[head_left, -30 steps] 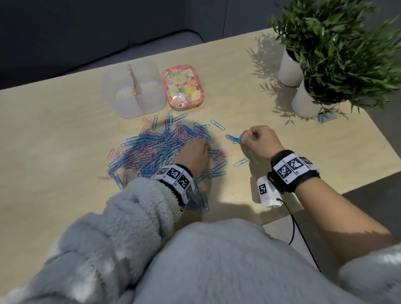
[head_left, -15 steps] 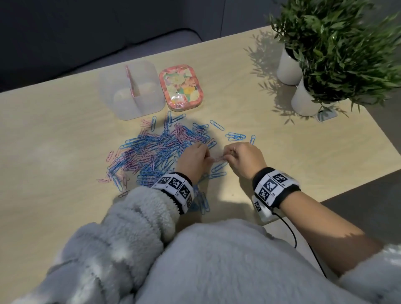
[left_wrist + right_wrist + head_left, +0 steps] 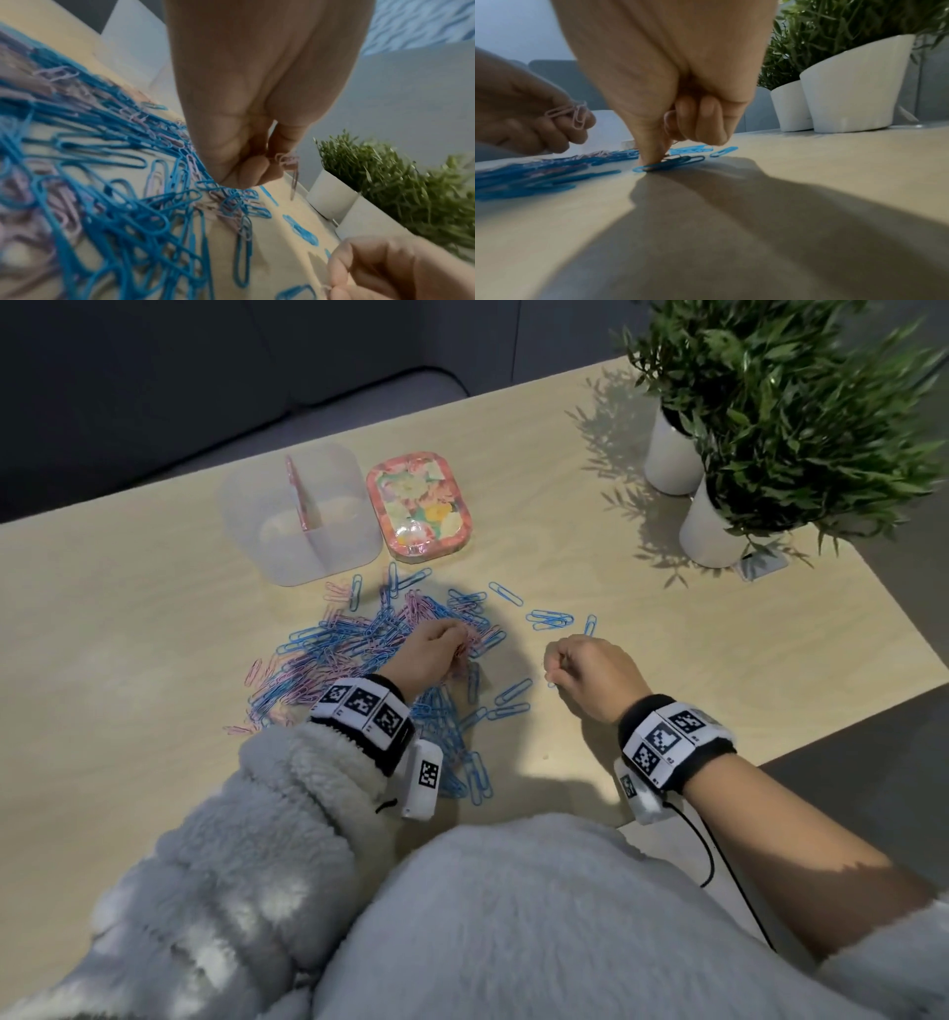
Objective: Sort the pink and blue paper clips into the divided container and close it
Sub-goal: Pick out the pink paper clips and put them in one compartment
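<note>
The left hand (image 3: 246, 154) pinches thin pink wire paper clips (image 3: 286, 162) at its fingertips – the right hand (image 3: 670, 130), fingers curled, pins a blue wire paper clip (image 3: 670, 165) – linked clips could drag along the wrong colour.

Nothing I can read anywhere: the black-and-white square codes on my wristbands (image 3: 667, 742) carry tiny marks beside them, perhaps letters, but too small to make out.
</note>
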### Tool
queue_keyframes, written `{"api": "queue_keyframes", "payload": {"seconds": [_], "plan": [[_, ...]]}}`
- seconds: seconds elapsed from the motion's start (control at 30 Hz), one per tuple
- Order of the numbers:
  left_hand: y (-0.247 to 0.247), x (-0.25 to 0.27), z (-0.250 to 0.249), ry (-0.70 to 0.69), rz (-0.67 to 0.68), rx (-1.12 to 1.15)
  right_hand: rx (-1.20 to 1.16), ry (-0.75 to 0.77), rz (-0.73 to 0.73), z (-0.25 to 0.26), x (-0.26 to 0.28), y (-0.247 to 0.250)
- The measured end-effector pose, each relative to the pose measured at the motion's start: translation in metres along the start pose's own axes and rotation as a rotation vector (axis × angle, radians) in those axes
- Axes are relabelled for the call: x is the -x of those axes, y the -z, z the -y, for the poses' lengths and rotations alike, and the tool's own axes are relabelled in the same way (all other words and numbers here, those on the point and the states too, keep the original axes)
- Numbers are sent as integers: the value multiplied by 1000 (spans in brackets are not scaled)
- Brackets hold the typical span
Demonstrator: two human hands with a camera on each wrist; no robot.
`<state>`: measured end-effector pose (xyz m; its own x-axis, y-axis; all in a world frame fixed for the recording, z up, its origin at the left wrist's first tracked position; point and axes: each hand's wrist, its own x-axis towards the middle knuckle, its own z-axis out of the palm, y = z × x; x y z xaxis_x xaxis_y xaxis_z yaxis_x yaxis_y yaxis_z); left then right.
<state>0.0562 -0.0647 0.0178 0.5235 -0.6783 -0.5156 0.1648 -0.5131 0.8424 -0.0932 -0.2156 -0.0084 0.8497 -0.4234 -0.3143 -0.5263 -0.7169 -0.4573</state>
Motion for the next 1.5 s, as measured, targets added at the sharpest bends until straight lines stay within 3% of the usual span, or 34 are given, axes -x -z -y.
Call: {"api": "queue_keyframes", "payload": {"seconds": [0.07,0.13,0.23,0.3,0.37,0.47,0.63,0.73,0.9,0.97,1.07,1.3,1.5], "plan": [[1,-3,3,75,-2,141,-10,15,26,4,-3,1],[3,-2,6,153,-22,273,-263,-8,15,11,-9,3],[9,3,16,106,-27,270,-856,-173,8,28,-21,7],[14,7,21,37,-67,182,-955,-226,38,39,-32,9],[20,11,25,0,-95,134,-795,-161,58,47,-40,8],[25,17,24,-19,-105,34,-288,29,52,54,-46,1],[20,20,29,-119,-113,-332,75,69,57,41,-30,-5],[14,15,29,-172,-204,-565,67,35,42,28,-18,1],[17,2,26,-115,-337,-741,-264,57,67,45,-25,-4],[23,2,27,-89,-383,-774,-244,127,113,61,-25,-12],[31,8,31,-118,-443,-808,-126,113,167,67,-21,-23],[16,20,37,-255,-233,-939,-43,39,85,53,-5,-7],[8,17,36,-300,-319,-964,96,-1,76,70,-16,-12]]}}
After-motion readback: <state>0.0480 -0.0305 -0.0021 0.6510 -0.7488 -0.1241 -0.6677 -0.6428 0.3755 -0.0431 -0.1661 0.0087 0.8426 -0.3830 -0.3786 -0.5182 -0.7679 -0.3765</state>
